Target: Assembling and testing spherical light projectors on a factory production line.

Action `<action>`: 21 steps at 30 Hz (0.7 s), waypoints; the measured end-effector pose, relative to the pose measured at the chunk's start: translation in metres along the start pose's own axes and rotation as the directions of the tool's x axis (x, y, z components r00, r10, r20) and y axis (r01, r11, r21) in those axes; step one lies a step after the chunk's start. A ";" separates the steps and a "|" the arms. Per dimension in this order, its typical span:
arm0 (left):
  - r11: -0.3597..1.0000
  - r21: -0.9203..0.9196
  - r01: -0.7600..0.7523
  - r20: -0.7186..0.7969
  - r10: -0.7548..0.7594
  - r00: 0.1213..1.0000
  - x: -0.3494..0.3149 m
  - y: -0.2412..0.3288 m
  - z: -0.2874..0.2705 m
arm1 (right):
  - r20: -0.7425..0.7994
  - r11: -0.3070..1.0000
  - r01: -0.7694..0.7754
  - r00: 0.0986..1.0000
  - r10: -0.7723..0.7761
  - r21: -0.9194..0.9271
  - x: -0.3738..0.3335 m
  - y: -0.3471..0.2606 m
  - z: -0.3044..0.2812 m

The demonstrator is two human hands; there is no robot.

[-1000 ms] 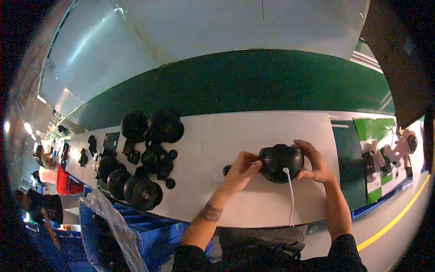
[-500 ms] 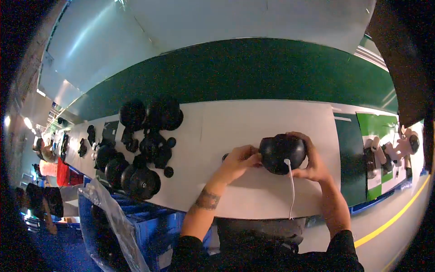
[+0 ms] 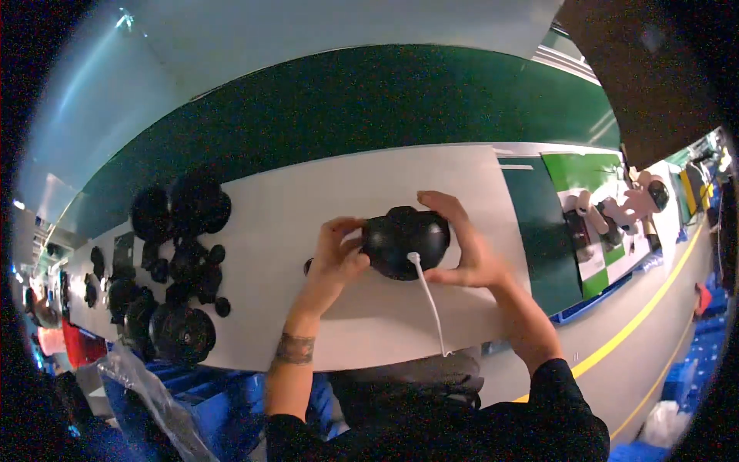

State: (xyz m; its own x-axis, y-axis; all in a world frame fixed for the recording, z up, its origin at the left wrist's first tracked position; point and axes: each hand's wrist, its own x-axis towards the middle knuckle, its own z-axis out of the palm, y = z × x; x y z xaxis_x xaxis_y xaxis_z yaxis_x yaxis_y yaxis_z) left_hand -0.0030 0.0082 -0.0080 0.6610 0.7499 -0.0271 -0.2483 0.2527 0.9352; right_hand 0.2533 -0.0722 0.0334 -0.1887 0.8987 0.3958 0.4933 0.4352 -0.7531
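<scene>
The black housing (image 3: 391,240) lies crosswise at frame centre between left hand (image 3: 337,258) and right hand (image 3: 475,258), fingers holding its ends

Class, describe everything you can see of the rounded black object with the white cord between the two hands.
The black object is broad and rounded, smooth and slightly glossy, plastic-looking. A small raised part juts from its far edge. A white cord meets its near face at a white fitting and runs toward the white worktop's near edge. It is held between the left-hand grip and the right-hand grip. Whether it touches the worktop is unclear.
</scene>
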 end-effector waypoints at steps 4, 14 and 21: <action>0.855 0.452 -0.255 0.030 0.272 0.962 -0.004 0.010 0.034 | -0.122 0.918 0.242 0.949 -0.292 -0.315 0.005 -0.032 0.014; 0.522 0.766 -0.377 0.075 0.509 0.857 0.006 0.000 0.046 | -0.324 0.876 0.352 0.829 -0.455 -0.330 -0.001 -0.064 0.029; 0.482 0.788 -0.384 0.055 0.566 0.822 0.069 0.012 0.031 | -0.161 0.804 0.462 0.822 -0.546 -0.374 0.000 -0.031 0.033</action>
State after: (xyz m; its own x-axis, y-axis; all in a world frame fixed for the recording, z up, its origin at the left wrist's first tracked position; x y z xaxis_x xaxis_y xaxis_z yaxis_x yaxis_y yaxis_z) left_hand 0.0621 0.0438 0.0121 0.4416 0.7264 0.5266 0.1844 -0.6479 0.7390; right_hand 0.2101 -0.0844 0.0398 -0.2877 0.4922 0.8216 0.6274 0.7450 -0.2266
